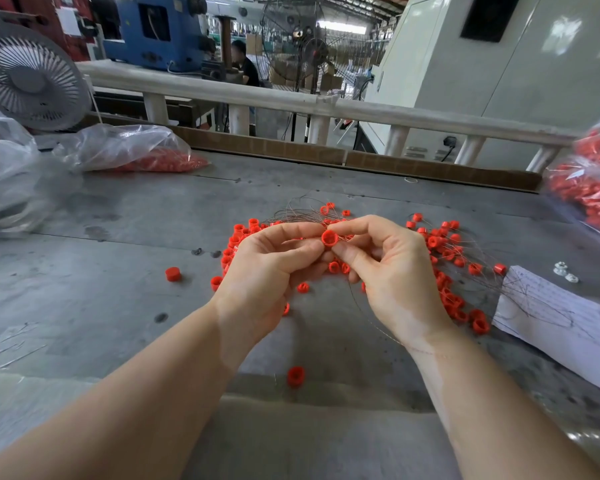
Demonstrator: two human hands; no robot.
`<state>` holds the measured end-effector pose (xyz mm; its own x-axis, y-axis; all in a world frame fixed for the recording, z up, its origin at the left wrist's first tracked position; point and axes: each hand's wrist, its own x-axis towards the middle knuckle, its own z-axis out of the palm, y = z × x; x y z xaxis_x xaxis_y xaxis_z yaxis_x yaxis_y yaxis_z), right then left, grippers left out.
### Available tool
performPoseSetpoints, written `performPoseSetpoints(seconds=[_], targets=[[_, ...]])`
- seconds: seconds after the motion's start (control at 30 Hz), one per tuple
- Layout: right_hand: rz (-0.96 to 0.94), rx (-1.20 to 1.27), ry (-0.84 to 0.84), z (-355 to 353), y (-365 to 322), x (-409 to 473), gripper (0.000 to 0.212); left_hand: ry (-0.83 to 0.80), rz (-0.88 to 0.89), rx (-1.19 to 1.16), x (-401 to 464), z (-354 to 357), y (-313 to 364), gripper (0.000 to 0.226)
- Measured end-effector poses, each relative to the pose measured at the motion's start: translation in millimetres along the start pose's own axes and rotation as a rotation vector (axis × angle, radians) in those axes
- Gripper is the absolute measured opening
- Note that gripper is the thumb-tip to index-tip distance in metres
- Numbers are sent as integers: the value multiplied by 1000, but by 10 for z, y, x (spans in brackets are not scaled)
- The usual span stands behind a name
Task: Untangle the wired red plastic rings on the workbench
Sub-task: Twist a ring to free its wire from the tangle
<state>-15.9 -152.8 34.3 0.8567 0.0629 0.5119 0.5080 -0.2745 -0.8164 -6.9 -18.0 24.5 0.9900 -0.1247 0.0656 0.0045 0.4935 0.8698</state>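
Note:
A tangle of small red plastic rings [444, 251] strung on thin wires lies spread over the grey workbench [118, 258]. Both hands are raised over its middle. My left hand [267, 268] and my right hand [392, 271] together pinch one red ring [329, 238] between thumbs and forefingers, with fine wire running from it. More rings lie under and between the hands, partly hidden. Loose single rings sit at the left [173, 274] and near the front [296, 375].
Clear plastic bags of red rings lie at the back left [142, 150] and far right [589, 188]. A white sheet of paper [561, 323] lies at the right, with white nuts [565, 271] beside it. A grey fan [28, 77] stands back left. A rail [291, 98] borders the bench.

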Motion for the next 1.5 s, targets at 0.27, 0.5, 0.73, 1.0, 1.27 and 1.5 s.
performPoseSetpoints(seconds=[0.27,0.5,0.73,1.0,1.27,1.5], targets=[[-5,39,14,-10,2,10,22,-29,-12,-56,-10,20,-1,27],[-21,47,7,-21,-9,8,24,-79,-33,-52,-4,6,13,17],[-30,26,4,-13,-3,12,24,-86,-54,-68,5,-3,-7,22],[-26,27,-3,-14,-9,1,25,-107,-102,-100,4,4,-5,27],[-26,46,7,-17,-9,1,25,-156,-154,-105,-8,9,-7,21],[-38,59,1,-16,-23,-1,26,-167,-139,-133,4,2,-18,23]])
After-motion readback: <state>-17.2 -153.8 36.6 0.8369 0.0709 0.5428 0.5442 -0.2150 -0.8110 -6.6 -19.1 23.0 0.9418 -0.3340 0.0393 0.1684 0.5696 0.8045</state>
